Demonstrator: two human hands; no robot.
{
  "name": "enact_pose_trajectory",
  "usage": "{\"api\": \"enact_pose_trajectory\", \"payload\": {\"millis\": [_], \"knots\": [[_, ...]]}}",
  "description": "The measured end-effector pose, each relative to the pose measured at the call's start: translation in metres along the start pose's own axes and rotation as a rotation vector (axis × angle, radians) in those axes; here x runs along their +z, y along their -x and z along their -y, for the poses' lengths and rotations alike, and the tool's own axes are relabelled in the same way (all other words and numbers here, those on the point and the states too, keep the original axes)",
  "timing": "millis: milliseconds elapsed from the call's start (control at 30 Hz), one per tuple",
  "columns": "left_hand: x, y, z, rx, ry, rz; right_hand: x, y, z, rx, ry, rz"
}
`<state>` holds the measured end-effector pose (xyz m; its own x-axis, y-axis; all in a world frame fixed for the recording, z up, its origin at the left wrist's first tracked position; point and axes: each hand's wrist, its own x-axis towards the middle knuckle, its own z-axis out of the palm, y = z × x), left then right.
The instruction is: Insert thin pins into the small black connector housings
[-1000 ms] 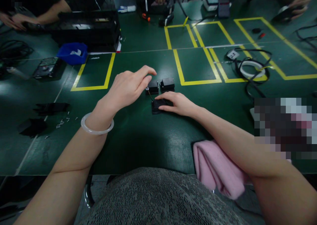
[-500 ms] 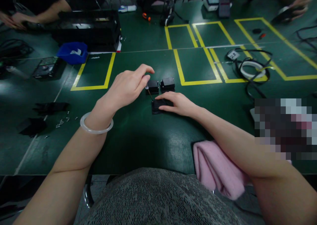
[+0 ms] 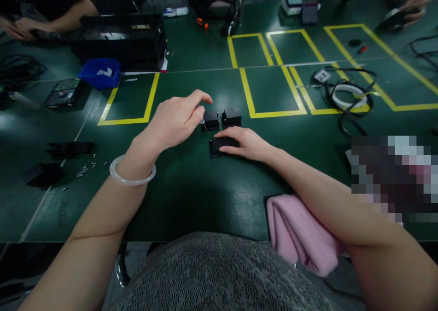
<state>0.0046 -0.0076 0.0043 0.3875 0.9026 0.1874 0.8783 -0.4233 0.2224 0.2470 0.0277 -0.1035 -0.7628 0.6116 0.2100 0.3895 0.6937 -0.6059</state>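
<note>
My left hand (image 3: 179, 118) is closed on a small screwdriver (image 3: 207, 130), its handle mostly hidden by the fingers. The thin shaft slants down to the left corner of a black plastic part (image 3: 215, 147) lying on the green table. With thumb and fingers my right hand (image 3: 244, 143) grips that part from its right side, covering much of it. Just behind stand two similar black blocks, one on the left (image 3: 212, 119) and one on the right (image 3: 232, 115), with small shiny bits on their sides.
Several loose screws (image 3: 83, 171) lie at the left, beside black plastic pieces (image 3: 44, 175). A blue bin (image 3: 101, 72) stands further back. Coiled black cable (image 3: 352, 96) is at the right, a pink cloth (image 3: 301, 233) at the front edge. Other people's hands (image 3: 412, 12) show across the table.
The fingers of my left hand have shifted very slightly around the screwdriver. My right hand and the black part have stayed in place.
</note>
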Motion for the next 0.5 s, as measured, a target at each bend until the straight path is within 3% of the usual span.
{"api": "enact_pose_trajectory", "payload": {"millis": [500], "knots": [[0.0014, 0.0, -0.0012, -0.015, -0.012, -0.002, 0.0005, 0.0003, -0.0008, -0.003, 0.004, -0.005]]}}
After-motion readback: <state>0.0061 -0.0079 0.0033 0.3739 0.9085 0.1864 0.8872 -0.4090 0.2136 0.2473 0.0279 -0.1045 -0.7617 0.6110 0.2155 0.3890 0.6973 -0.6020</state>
